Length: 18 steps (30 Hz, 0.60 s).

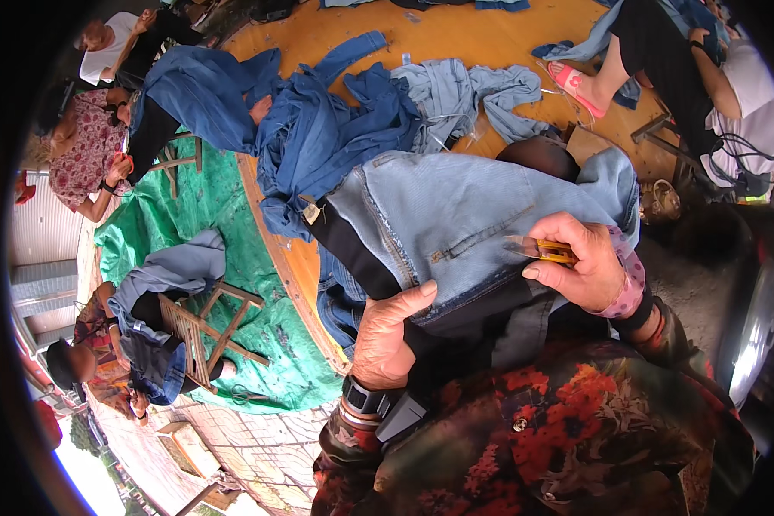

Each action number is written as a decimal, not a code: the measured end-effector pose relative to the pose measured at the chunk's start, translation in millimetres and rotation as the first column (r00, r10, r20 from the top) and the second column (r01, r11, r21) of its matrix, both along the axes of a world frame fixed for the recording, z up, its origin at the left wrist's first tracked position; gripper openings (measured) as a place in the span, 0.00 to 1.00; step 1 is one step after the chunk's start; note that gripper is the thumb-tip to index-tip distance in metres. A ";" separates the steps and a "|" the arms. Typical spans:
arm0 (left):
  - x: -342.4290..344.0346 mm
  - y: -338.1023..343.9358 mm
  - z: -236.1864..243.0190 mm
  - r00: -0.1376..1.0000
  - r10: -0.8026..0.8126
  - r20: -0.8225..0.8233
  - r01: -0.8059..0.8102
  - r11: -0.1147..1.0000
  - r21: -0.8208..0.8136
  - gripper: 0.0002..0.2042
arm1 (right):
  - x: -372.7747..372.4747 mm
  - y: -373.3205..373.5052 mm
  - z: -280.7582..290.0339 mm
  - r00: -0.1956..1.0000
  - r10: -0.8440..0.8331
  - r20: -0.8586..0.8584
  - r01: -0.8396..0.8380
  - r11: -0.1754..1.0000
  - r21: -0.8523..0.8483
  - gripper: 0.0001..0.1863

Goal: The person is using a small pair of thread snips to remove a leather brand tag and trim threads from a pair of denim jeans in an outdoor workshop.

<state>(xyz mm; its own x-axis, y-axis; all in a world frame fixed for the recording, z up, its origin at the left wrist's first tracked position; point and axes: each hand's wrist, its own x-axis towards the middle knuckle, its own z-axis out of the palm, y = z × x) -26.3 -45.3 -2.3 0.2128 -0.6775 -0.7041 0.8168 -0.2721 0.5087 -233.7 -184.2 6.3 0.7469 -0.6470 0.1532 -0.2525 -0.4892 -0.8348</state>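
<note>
Clamps the thumb and fingertips of the right hand (585, 268) on a small yellow-handled cutting tool (556, 250), with its metal tip pointing left over a light blue denim garment (456, 202). Rests the left hand (385, 344) at the near edge of the same garment, with the thumb on the denim and the other fingers tucked out of sight. Cannot tell the state of those hidden fingers, apart or together. Has the garment spread out beyond both hands, reaching toward an orange-brown wooden board (533, 26) ahead. Has a heap of darker blue denim (344, 116) just beyond, next to a pale blue denim pile (443, 95) on the same board. At left, has a green sheet (297, 344) in view, with a wooden chair (224, 331) and a pair of scissors (245, 395) on it, near a seated co-worker (107, 400) in a dark hat (61, 361), bent over denim. At upper right, has another co-worker's pink slipper (574, 89) in view on the board.
</note>
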 end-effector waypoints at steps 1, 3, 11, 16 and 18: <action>-2.6 -1.1 -0.2 1.000 0.000 -0.004 0.000 1.000 0.001 0.13 | 0.7 -0.6 3.0 1.000 0.000 -0.004 0.000 1.000 0.001 0.15; -5.7 -3.3 -0.5 0.978 0.089 0.188 -0.079 0.995 -0.061 0.14 | 2.9 -1.9 10.4 0.999 0.029 0.043 -0.029 1.000 0.011 0.16; -5.9 4.0 -0.7 0.931 0.139 0.338 -0.096 0.985 -0.142 0.29 | 35.2 1.0 31.5 0.988 0.156 -0.004 -0.156 0.985 -0.077 0.18; -3.1 6.7 3.1 0.928 0.138 0.345 -0.071 0.978 -0.198 0.31 | 56.9 6.7 31.7 0.974 0.224 -0.031 -0.226 0.955 -0.192 0.18; -4.1 7.9 2.2 0.930 0.165 0.328 -0.099 0.973 -0.209 0.32 | 61.6 9.3 30.0 0.969 0.246 -0.020 -0.244 0.944 -0.222 0.17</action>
<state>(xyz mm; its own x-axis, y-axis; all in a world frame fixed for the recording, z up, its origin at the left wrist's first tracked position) -30.4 -37.4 -0.1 0.5141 -0.7378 -0.4375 0.6065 -0.0479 0.7936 -172.1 -174.9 36.3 0.8762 -0.3937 0.2780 -0.0956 -0.7074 -0.7004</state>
